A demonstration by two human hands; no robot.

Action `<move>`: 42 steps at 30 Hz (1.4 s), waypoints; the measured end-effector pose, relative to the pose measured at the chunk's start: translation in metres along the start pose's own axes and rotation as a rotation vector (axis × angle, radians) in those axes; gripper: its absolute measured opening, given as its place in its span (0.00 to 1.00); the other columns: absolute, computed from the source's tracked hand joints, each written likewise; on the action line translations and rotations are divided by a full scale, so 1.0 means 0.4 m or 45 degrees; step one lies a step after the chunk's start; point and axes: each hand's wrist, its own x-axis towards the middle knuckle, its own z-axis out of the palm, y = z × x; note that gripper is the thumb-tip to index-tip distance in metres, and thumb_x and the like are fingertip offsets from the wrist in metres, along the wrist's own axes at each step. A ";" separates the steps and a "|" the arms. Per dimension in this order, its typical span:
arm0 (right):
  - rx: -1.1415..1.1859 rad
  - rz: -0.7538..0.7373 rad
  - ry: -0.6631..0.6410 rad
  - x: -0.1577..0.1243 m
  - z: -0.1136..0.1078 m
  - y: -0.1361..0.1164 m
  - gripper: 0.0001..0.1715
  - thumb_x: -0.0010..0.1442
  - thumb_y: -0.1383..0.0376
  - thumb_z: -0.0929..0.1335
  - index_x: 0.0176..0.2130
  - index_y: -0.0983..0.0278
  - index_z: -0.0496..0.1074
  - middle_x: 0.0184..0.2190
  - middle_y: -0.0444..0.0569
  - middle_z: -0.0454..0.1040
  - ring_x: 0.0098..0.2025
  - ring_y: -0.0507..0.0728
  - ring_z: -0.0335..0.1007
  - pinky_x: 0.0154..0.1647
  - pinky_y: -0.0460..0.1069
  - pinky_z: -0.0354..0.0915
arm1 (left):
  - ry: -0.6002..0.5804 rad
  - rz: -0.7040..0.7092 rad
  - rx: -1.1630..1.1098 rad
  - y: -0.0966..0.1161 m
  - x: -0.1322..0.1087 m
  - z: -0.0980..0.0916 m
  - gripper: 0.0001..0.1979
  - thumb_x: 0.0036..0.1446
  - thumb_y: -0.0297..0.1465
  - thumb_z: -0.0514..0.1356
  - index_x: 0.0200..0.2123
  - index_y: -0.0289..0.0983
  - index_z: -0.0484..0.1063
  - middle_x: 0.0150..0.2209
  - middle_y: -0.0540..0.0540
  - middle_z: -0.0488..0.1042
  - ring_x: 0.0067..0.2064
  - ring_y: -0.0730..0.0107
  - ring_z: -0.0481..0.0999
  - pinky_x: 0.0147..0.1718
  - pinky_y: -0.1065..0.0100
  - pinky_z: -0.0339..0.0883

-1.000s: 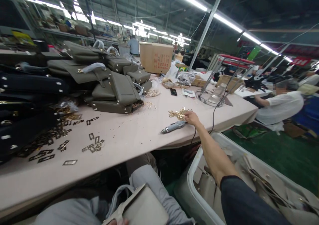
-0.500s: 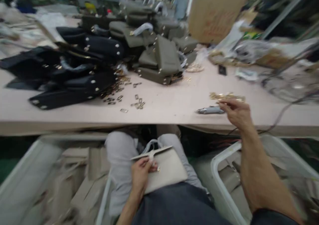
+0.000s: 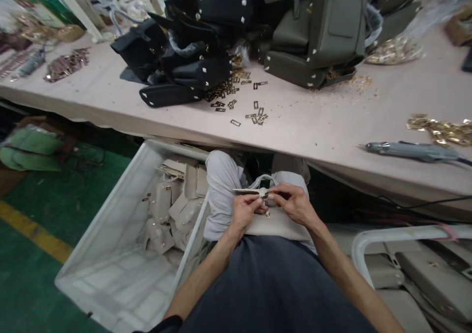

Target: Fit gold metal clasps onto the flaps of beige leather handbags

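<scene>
Top (image 3: 276, 284): is filling bottom centre of frame, reading dark charcoal with a slight blue cast; cloth is looking plain and matte, spreading wider toward lower edge. Left sleeve (image 3: 164, 324): is showing as a scrap at bottom edge, left of centre; looking near-black, darker than top; is stopping short and leaving forearm bare. Trousers (image 3: 223, 185): are showing mid-frame, pale grey, loose in cut; soft creases are running across left leg; knees are making rounded shapes. Left forearm (image 3: 210, 269), right forearm (image 3: 342, 264): slim, tapering to wrists. Left hand (image 3: 243, 212), right hand (image 3: 297, 205): bare; finer detail is getting lost to small size.
</scene>
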 end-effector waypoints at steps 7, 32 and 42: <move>-0.105 -0.018 -0.097 0.013 0.025 -0.026 0.13 0.65 0.64 0.69 0.46 0.62 0.82 0.35 0.49 0.77 0.37 0.56 0.73 0.39 0.50 0.67 | -0.069 0.013 -0.021 0.004 -0.008 -0.009 0.24 0.47 0.40 0.76 0.42 0.28 0.84 0.33 0.35 0.82 0.28 0.61 0.83 0.28 0.69 0.78; -0.435 -0.118 -0.010 0.030 0.079 -0.014 0.09 0.61 0.67 0.69 0.35 0.62 0.81 0.31 0.50 0.77 0.34 0.57 0.72 0.37 0.51 0.65 | -0.042 -0.234 -0.166 0.027 -0.011 -0.012 0.25 0.40 0.43 0.78 0.34 0.26 0.81 0.27 0.37 0.79 0.26 0.57 0.82 0.26 0.65 0.78; -0.450 0.052 0.201 -0.030 0.091 -0.015 0.12 0.65 0.59 0.68 0.40 0.64 0.78 0.32 0.51 0.78 0.31 0.57 0.72 0.34 0.50 0.65 | 0.203 -0.169 0.008 0.032 0.003 0.024 0.17 0.43 0.39 0.73 0.27 0.29 0.79 0.18 0.47 0.71 0.15 0.77 0.63 0.13 0.75 0.46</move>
